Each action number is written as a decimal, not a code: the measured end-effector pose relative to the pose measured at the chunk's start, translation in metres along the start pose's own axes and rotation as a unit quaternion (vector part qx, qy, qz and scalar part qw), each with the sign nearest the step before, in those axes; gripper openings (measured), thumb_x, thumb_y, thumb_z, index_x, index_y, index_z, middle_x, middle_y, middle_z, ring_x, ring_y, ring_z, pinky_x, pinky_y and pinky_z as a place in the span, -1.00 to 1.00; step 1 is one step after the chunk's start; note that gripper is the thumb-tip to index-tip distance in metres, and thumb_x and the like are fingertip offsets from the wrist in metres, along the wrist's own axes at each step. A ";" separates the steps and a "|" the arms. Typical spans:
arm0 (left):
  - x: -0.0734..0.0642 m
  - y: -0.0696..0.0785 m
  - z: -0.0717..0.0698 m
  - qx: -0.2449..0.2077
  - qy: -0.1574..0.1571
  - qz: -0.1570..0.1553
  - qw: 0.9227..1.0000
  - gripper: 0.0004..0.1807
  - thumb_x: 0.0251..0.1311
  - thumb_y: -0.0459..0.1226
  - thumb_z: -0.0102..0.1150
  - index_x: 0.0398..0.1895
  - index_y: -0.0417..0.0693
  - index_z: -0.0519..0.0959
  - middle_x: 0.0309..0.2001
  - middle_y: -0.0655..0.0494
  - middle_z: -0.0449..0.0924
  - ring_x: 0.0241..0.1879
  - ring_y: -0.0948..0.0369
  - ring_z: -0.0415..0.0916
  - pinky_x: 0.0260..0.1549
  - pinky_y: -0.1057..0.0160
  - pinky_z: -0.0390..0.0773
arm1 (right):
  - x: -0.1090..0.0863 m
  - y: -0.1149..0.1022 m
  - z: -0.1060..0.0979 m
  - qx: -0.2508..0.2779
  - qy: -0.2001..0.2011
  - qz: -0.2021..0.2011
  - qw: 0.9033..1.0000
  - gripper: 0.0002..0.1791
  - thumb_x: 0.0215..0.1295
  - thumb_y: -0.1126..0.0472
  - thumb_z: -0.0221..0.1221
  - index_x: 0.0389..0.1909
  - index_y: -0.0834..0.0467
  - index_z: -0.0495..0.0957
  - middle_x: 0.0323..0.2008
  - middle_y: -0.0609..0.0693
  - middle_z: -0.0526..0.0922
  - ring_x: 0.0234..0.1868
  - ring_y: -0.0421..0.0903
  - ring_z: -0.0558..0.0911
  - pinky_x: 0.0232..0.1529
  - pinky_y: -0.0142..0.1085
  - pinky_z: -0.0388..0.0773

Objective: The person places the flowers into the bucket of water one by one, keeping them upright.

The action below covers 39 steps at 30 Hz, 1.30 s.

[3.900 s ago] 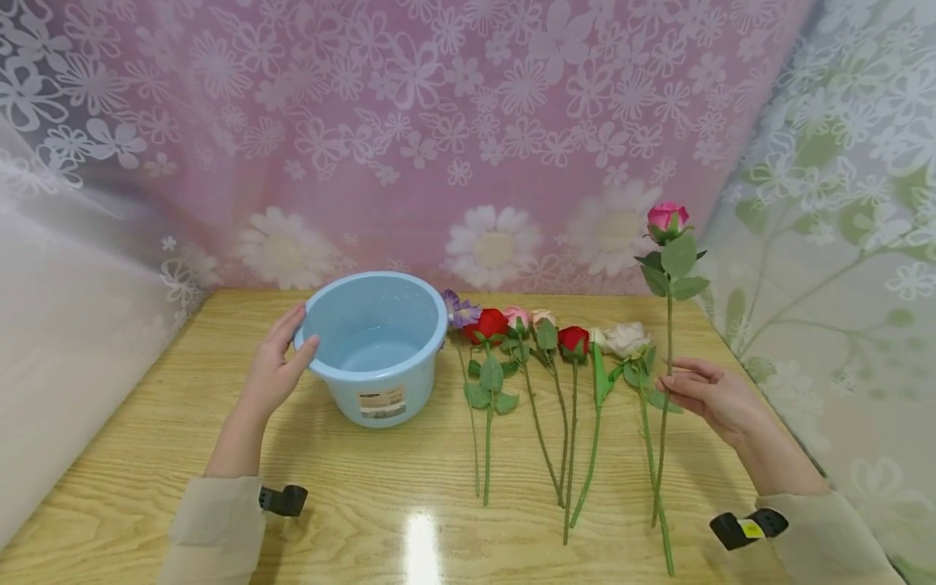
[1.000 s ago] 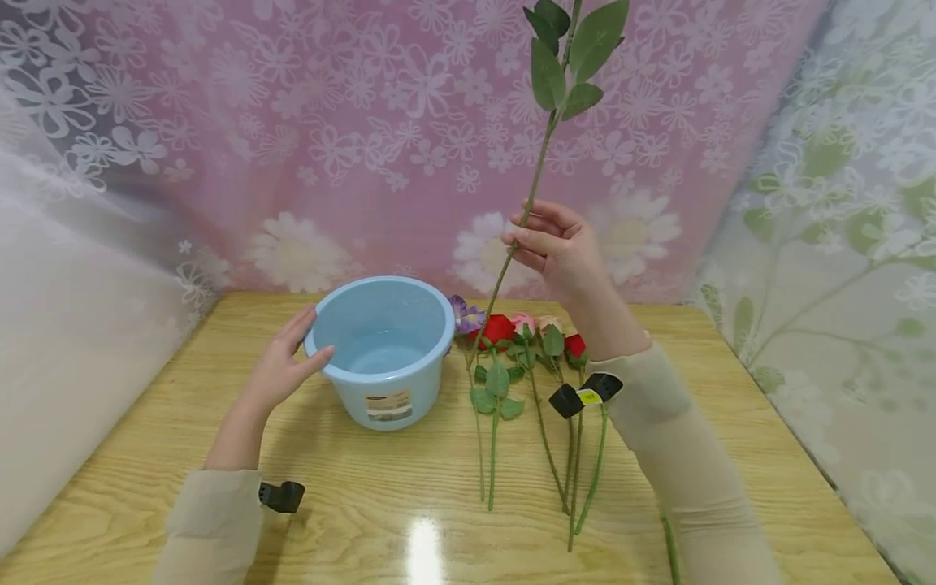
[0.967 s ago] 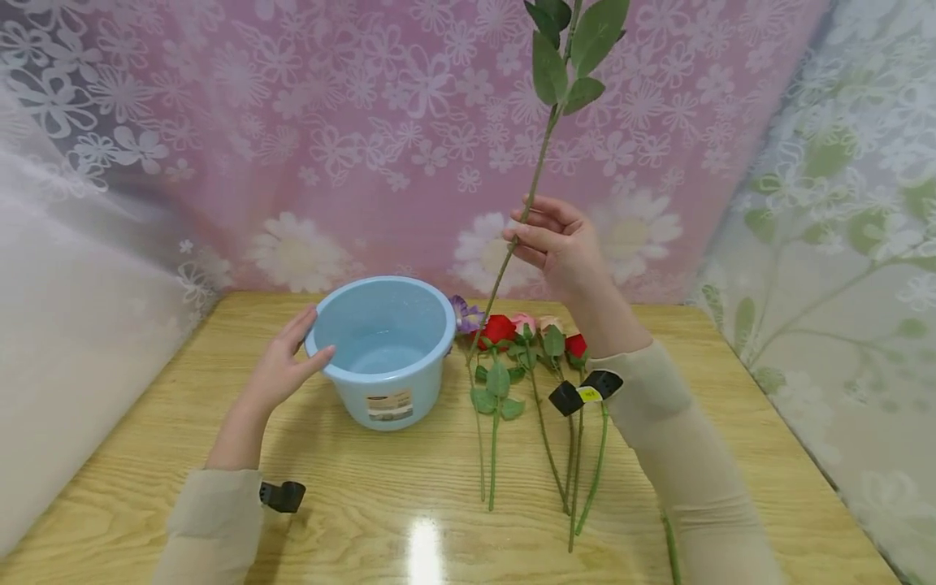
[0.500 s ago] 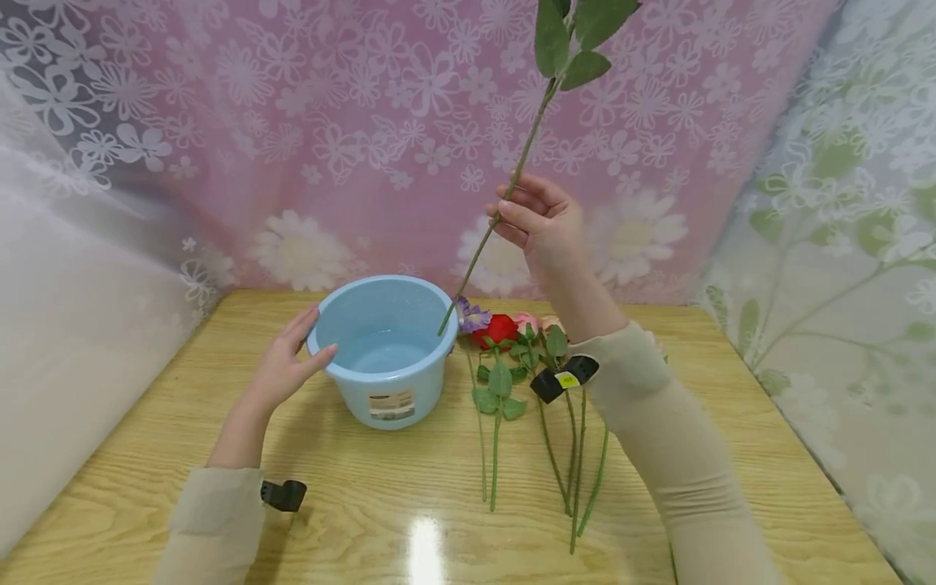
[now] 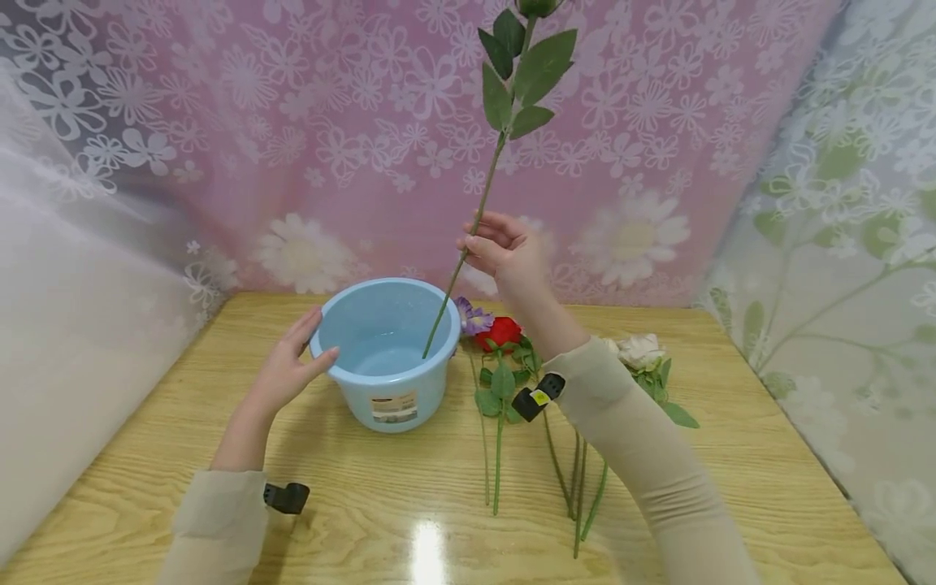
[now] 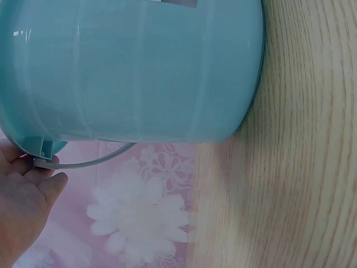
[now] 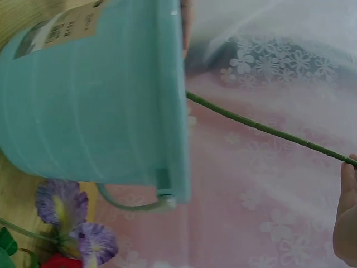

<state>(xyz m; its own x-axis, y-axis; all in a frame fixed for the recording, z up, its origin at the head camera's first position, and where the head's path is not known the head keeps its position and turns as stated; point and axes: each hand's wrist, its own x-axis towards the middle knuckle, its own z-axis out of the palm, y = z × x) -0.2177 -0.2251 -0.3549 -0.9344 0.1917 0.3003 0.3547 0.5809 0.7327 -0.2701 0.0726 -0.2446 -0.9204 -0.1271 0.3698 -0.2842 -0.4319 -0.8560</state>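
A light blue bucket (image 5: 431, 398) stands upright on the wooden table, some water visible at its bottom. My left hand (image 5: 285, 366) holds its left rim, thumb at the front; the left wrist view shows the fingers by the handle joint. Above the bucket's right side, my right hand (image 5: 515, 256) pinches the stem of a long rose (image 5: 486, 191). That stem slants, its lower end inside the bucket's opening near the right wall. Only leaves and the green base of the bloom show at the top edge. In the right wrist view the stem (image 7: 268, 129) enters past the rim.
Right of the bucket lie a purple flower (image 5: 475, 318), a red rose (image 5: 500, 331) and several other stems, partly hidden under my right arm. A white rose (image 5: 642, 351) lies farther right. A pink floral curtain (image 5: 409, 162) hangs behind the table (image 5: 366, 504).
My right hand has lifted the pink rose from the right side, carried it left over the other flowers, and lowered its stem end into the bucket. The left hand stays on the rim.
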 end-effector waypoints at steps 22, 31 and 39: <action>-0.009 0.033 -0.003 -0.001 0.003 -0.003 1.000 -0.27 0.16 -0.26 0.07 0.27 -0.45 -0.03 0.30 -0.33 -0.15 0.25 -0.19 -0.10 0.16 -0.09 0.07 | -0.009 0.071 0.006 -0.119 -0.047 0.064 0.990 -0.71 0.07 0.49 0.14 -0.13 0.37 0.48 -0.21 0.31 0.53 -0.35 -0.12 0.61 -0.19 -0.21 0.55; -0.010 0.032 -0.002 -0.007 0.002 0.000 1.000 -0.27 0.16 -0.29 0.06 0.27 -0.45 -0.04 0.31 -0.31 -0.16 0.25 -0.17 -0.13 0.17 -0.08 0.05 | -0.009 0.080 0.011 -0.213 -0.076 0.116 0.967 -0.72 0.01 0.42 0.23 -0.20 0.34 0.50 -0.30 0.16 0.58 -0.29 -0.06 0.58 -0.22 -0.29 0.56; -0.010 0.034 -0.003 -0.014 0.006 0.006 1.000 -0.29 0.16 -0.32 0.05 0.26 -0.47 -0.04 0.31 -0.32 -0.16 0.26 -0.17 -0.15 0.18 -0.09 0.03 | -0.005 0.083 0.016 -0.289 -0.104 0.146 0.940 -0.74 -0.01 0.40 0.25 -0.24 0.33 0.51 -0.36 0.11 0.58 -0.29 -0.07 0.57 -0.27 -0.36 0.57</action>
<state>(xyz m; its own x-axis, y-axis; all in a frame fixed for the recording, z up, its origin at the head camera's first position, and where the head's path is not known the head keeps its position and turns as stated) -0.1967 -0.2096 -0.3317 -0.9296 0.1893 0.3162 0.3669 0.5560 0.7458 -0.2850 0.0234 -0.3119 -0.9264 -0.3632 0.0992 -0.1813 0.1994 -0.9630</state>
